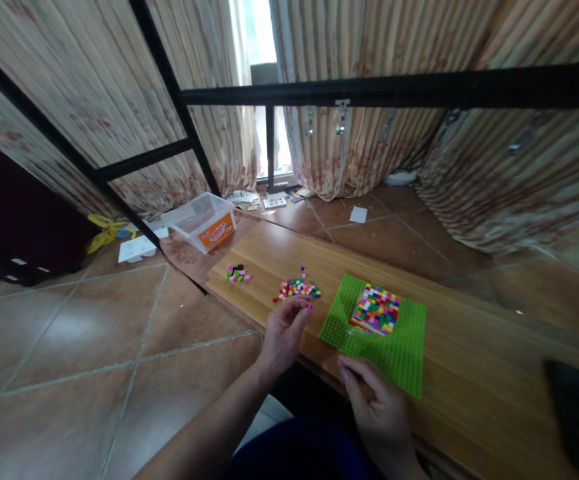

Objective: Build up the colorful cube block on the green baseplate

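- Two hands work at the table [469,347]: the left hand [284,330], grip pinched on a pink brick [310,307], is beside the loose pile [298,289].
- The right hand [376,400] touches the green baseplate [399,353]; I cannot tell its grip.
- Likely the picking step; seating the brick calls for stud alignment.

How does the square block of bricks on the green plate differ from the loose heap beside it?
The square block is joined into a neat stack; the loose heap lies scattered and flat. The block stands on the green plate; the heap lies on the bare wooden board. The heap is close to the left hand; the block is farther from it. Both are many-coloured.
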The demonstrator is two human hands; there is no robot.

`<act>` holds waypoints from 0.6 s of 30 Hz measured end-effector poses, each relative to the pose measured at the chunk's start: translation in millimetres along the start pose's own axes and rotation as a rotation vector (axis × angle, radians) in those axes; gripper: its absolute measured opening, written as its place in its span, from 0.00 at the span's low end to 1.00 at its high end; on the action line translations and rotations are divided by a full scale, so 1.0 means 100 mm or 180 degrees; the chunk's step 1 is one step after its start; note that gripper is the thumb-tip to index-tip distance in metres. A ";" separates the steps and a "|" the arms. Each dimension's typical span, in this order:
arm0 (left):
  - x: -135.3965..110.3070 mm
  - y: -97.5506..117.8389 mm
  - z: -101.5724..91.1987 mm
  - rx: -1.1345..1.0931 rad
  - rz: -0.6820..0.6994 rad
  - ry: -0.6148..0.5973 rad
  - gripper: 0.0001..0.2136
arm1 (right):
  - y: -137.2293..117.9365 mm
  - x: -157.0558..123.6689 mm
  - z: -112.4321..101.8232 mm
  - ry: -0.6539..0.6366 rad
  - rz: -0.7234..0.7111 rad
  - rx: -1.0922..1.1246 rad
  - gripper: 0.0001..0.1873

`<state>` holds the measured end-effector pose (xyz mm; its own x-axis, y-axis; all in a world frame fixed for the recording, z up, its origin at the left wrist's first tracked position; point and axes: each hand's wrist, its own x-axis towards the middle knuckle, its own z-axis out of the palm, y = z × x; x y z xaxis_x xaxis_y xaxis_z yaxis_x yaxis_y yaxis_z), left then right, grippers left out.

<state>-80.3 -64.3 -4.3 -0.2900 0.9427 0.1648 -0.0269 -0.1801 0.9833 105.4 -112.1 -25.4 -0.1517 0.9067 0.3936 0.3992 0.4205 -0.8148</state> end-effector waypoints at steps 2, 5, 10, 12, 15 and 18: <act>-0.10 0.13 0.16 -0.0466 -0.0451 -0.0233 0.10 | -0.06 0.09 -0.08 0.0256 -0.0059 -0.0080 0.09; -0.25 0.24 0.35 -0.0622 -0.0811 -0.0706 0.10 | -0.08 0.13 -0.20 0.0492 -0.0187 -0.0342 0.09; -0.40 0.24 0.59 -0.0404 -0.1128 -0.0923 0.09 | 0.02 0.06 -0.32 0.0521 -0.0514 -0.0858 0.10; -0.41 0.22 0.67 -0.0375 -0.1220 -0.0931 0.09 | 0.07 0.05 -0.34 0.0601 -0.0619 -0.1017 0.10; -0.40 0.16 0.76 -0.0450 -0.1338 -0.0907 0.10 | 0.13 0.08 -0.37 0.0780 -0.0717 -0.1219 0.08; -0.39 0.11 0.84 -0.0472 -0.1432 -0.0898 0.11 | 0.18 0.14 -0.40 0.0870 -0.0766 -0.1383 0.08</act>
<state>11.0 -79.5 6.7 0.0485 0.9708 -0.2348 -0.2294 0.2396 0.9434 146.7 -93.3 -17.0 -0.0678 0.7211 0.6895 0.7265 0.5094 -0.4612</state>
